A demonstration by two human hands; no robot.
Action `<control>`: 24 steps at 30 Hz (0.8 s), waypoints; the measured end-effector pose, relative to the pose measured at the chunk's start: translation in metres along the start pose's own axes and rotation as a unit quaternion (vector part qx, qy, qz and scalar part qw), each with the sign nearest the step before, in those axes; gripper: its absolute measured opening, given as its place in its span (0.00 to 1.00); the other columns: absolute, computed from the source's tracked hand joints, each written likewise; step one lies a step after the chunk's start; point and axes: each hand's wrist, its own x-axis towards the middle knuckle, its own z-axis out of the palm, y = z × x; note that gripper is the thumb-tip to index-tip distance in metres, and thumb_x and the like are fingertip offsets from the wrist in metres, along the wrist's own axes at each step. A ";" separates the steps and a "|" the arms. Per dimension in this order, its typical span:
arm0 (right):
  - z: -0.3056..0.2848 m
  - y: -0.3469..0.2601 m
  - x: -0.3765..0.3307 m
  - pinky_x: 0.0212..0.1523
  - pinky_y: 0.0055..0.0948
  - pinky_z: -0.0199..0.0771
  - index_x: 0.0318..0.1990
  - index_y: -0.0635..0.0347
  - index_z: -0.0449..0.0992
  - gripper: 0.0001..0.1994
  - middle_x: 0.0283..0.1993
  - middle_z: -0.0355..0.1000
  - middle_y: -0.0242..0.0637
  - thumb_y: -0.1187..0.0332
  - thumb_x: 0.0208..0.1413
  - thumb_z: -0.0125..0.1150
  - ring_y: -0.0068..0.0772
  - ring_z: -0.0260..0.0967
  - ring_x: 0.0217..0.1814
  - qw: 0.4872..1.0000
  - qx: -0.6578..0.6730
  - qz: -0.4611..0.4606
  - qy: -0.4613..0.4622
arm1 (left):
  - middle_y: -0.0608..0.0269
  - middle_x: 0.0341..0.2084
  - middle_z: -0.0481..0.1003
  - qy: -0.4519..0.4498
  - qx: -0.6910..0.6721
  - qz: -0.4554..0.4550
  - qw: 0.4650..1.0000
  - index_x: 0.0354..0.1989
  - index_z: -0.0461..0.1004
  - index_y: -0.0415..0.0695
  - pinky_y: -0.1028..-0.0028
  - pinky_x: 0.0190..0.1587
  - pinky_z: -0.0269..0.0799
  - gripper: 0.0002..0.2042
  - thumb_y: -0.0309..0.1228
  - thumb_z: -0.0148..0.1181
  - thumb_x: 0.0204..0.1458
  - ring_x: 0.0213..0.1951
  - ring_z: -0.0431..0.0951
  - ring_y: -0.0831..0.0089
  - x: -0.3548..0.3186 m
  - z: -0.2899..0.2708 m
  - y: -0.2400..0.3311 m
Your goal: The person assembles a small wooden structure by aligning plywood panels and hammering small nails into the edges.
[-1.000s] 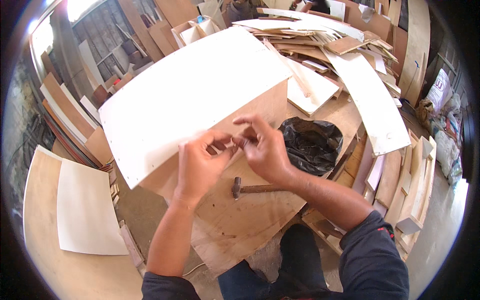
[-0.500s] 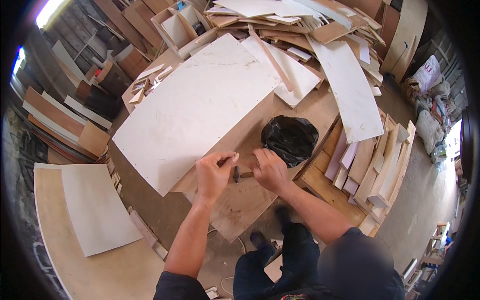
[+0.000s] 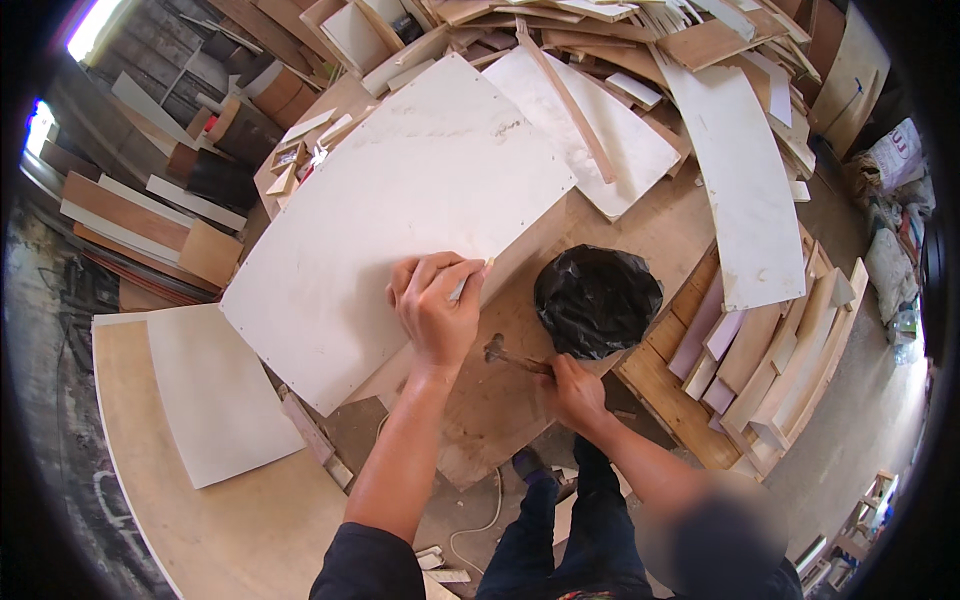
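My right hand (image 3: 577,392) is wrapped round the handle of a hammer (image 3: 497,349), whose dark head points left above the brown board (image 3: 470,425). My left hand (image 3: 437,300) is closed in a pinch over the near right edge of a large white panel (image 3: 370,220). Something small and pale shows at its fingers, too small to name. The panel tops a box-like wooden piece, with a brown side under its near right edge. Just beyond my right hand stands a round container lined with a black plastic bag (image 3: 600,300).
Offcut boards (image 3: 590,45) pile up at the far side, and a long white strip (image 3: 735,180) reaches toward me. Wood pieces (image 3: 770,340) lie stacked on the right. A pale sheet (image 3: 220,400) rests on a larger board at left. A cable (image 3: 490,520) runs along the floor.
My right hand has taken hold of the hammer, lifting it from the brown board. My left hand has moved up and right to the panel's edge. The view has shifted slightly.
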 end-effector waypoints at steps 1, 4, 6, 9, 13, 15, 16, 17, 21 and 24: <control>-0.009 -0.002 -0.003 0.38 0.44 0.78 0.45 0.60 0.77 0.12 0.39 0.77 0.45 0.66 0.57 0.71 0.54 0.79 0.41 0.998 0.050 0.043 0.022 | 0.81 0.32 0.82 0.011 0.028 -0.017 0.999 0.28 0.88 0.57 0.67 0.51 0.63 0.05 0.31 0.78 0.45 0.44 0.75 0.71 -0.002 0.002 0.003; -0.032 0.007 -0.004 0.39 0.44 0.78 0.46 0.63 0.77 0.13 0.40 0.79 0.48 0.68 0.58 0.71 0.57 0.79 0.42 0.994 0.089 0.058 0.032 | 0.83 0.34 0.79 0.031 0.073 -0.040 0.996 0.28 0.88 0.60 0.64 0.57 0.57 0.06 0.32 0.79 0.43 0.48 0.72 0.71 -0.003 0.007 0.006; -0.044 0.006 -0.001 0.42 0.48 0.78 0.45 0.62 0.77 0.12 0.41 0.78 0.50 0.68 0.58 0.69 0.58 0.79 0.44 0.991 0.105 0.072 0.034 | 0.83 0.36 0.78 0.039 0.087 -0.047 0.994 0.29 0.88 0.61 0.62 0.59 0.54 0.06 0.33 0.79 0.43 0.49 0.71 0.70 -0.006 0.010 0.009; -0.058 -0.001 0.011 0.42 0.45 0.78 0.48 0.64 0.77 0.12 0.42 0.79 0.52 0.67 0.62 0.68 0.57 0.79 0.43 0.981 0.165 0.085 0.053 | 0.79 0.44 0.78 0.046 0.093 -0.065 0.992 0.29 0.89 0.63 0.54 0.65 0.50 0.06 0.35 0.79 0.44 0.55 0.69 0.66 -0.013 0.012 0.011; -0.080 -0.027 0.033 0.42 0.40 0.77 0.49 0.66 0.77 0.13 0.40 0.78 0.51 0.67 0.64 0.67 0.50 0.79 0.40 0.967 0.232 0.102 0.038 | 0.75 0.53 0.75 0.059 0.134 -0.095 0.985 0.31 0.90 0.63 0.47 0.69 0.44 0.06 0.36 0.79 0.45 0.62 0.62 0.60 -0.016 0.017 0.024; -0.082 -0.037 0.041 0.42 0.38 0.77 0.49 0.66 0.76 0.13 0.39 0.78 0.50 0.67 0.64 0.67 0.48 0.79 0.39 0.961 0.252 0.106 0.040 | 0.74 0.54 0.75 0.063 0.152 -0.114 0.980 0.32 0.90 0.63 0.48 0.69 0.45 0.06 0.35 0.80 0.45 0.64 0.60 0.58 -0.016 0.017 0.027; -0.083 -0.040 0.044 0.42 0.38 0.77 0.50 0.66 0.77 0.13 0.39 0.78 0.49 0.68 0.64 0.67 0.47 0.78 0.39 0.959 0.262 0.099 0.051 | 0.74 0.52 0.76 0.080 0.157 -0.114 0.978 0.32 0.90 0.62 0.49 0.68 0.47 0.06 0.34 0.80 0.45 0.63 0.62 0.59 -0.016 0.017 0.027; -0.083 -0.043 0.048 0.43 0.37 0.76 0.50 0.66 0.77 0.13 0.39 0.78 0.49 0.68 0.64 0.67 0.45 0.78 0.39 0.956 0.271 0.092 0.062 | 0.74 0.50 0.78 0.097 0.161 -0.114 0.976 0.32 0.90 0.62 0.51 0.67 0.50 0.07 0.33 0.80 0.46 0.62 0.64 0.60 -0.016 0.017 0.027; -0.085 -0.047 0.059 0.44 0.37 0.76 0.51 0.66 0.77 0.13 0.39 0.78 0.49 0.68 0.64 0.67 0.44 0.79 0.40 0.960 0.258 0.062 0.085 | 0.72 0.42 0.82 0.082 0.052 -0.069 0.993 0.33 0.89 0.55 0.58 0.61 0.60 0.08 0.29 0.80 0.45 0.54 0.74 0.62 -0.025 0.021 0.014; -0.086 -0.047 0.060 0.45 0.37 0.77 0.51 0.66 0.77 0.13 0.40 0.79 0.49 0.67 0.64 0.67 0.44 0.79 0.41 0.958 0.262 0.077 0.084 | 0.70 0.33 0.83 0.108 -0.022 -0.022 0.994 0.34 0.87 0.48 0.65 0.53 0.66 0.09 0.25 0.80 0.45 0.42 0.79 0.64 -0.024 0.021 0.015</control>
